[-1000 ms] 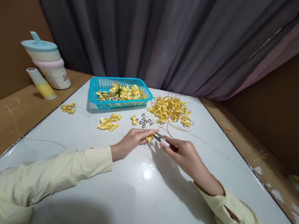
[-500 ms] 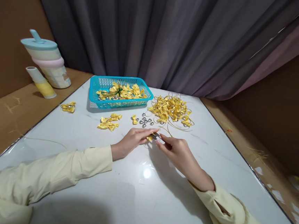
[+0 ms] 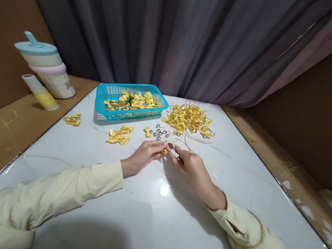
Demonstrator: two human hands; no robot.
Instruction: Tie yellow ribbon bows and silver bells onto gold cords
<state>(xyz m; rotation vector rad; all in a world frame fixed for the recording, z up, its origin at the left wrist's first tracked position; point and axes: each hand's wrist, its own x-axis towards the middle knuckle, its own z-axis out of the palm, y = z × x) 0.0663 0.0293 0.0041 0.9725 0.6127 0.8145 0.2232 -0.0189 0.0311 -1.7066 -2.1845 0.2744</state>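
My left hand (image 3: pixel 143 157) is closed on a small yellow bow (image 3: pixel 164 152) near the middle of the white table. Right beside it, my right hand (image 3: pixel 192 171) pinches a small dark metal tool (image 3: pixel 171 145) whose tip is at the left fingertips. Just beyond the hands lie several silver bells (image 3: pixel 159 133) and a loose yellow bow (image 3: pixel 147 131). A tangled pile of yellow bows with gold cords (image 3: pixel 188 120) sits behind my right hand. More yellow bows (image 3: pixel 119 135) lie to the left of the bells.
A blue basket (image 3: pixel 131 117) holding yellow bows stands at the table's back. At the far left are a tumbler (image 3: pixel 50 70) and a yellow-and-white spool (image 3: pixel 42 94). A small bow bundle (image 3: pixel 72 119) lies near the table's left edge. Grey curtains hang behind.
My left and right fingertips have come closer together around the bow and the dark tool. My right hand has shifted slightly left; the whole view has shifted a little.
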